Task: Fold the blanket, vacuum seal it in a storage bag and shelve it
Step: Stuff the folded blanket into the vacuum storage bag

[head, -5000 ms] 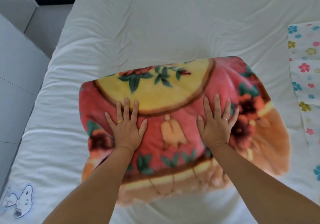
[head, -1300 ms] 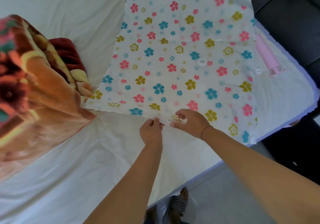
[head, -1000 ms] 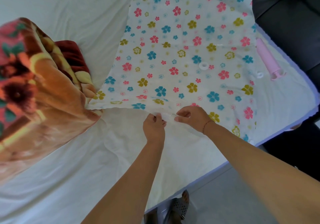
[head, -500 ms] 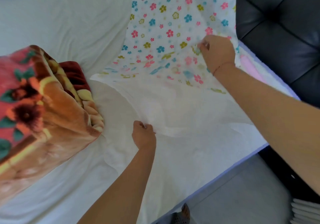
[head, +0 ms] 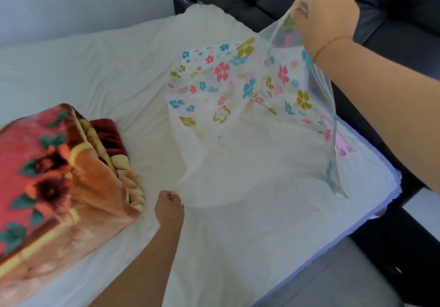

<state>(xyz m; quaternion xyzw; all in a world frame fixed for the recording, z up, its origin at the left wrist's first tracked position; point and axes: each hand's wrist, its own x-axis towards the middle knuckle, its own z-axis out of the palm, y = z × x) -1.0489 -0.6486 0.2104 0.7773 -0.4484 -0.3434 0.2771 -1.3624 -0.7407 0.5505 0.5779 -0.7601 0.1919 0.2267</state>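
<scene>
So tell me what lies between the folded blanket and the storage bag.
Only bare white bedsheet separates the folded blanket from the storage bag; head view.

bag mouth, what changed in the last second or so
The right hand lifted the top layer of the bag up and away toward the headboard, while the left hand kept the bottom layer pinned low on the bed. The mouth, pinched nearly shut before, now gapes open. The blanket stayed folded on the left.
</scene>
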